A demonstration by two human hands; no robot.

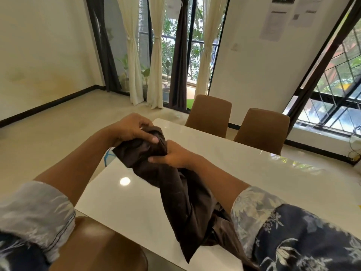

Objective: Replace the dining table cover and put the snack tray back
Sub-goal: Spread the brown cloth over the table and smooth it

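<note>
A dark brown table cover (183,200) hangs bunched between my hands above the bare glossy white dining table (263,178). My left hand (130,127) grips the upper end of the bundle from above. My right hand (172,155) clasps the same bundle just below and to the right. The rest of the cloth trails down towards me and rests on the table's near edge under my right forearm. No snack tray is in view.
Two brown chairs (210,114) (262,130) stand at the table's far side, and a third brown chair (97,249) is at the near left. Curtained glass doors (156,55) lie ahead, a barred window (336,90) at the right. A blue-and-white object (109,156) peeks past the table's left edge.
</note>
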